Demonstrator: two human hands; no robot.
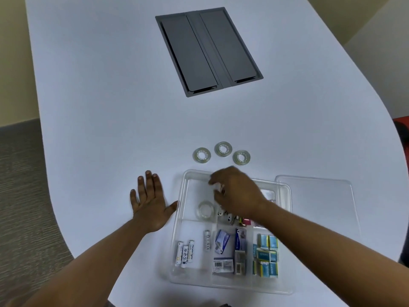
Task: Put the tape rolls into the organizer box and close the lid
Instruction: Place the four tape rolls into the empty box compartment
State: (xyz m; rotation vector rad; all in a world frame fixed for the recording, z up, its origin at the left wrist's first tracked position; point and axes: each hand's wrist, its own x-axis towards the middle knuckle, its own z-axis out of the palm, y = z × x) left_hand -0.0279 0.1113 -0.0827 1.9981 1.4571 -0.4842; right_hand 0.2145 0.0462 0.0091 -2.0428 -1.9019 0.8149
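Batteries [184,253] lie nearest in the organizer box [177,227]. Right hand [236,193] hovers inside, fingers [215,181] curled, grasp unclear; left hand [148,202] flat, fingers spread on the surface [110,107]. Three tape rolls [223,149] remain to fetch.

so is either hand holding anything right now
The left hand lies flat and empty on the table. The right hand curls over the organizer box; any grip can't be told.

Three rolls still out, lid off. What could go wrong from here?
1. The right hand is low over the organizer box; pulling back could drag out the tape roll already inside.
2. The lid lies near the right forearm, which could knock it.
3. The three loose rolls may stack too high for closing.
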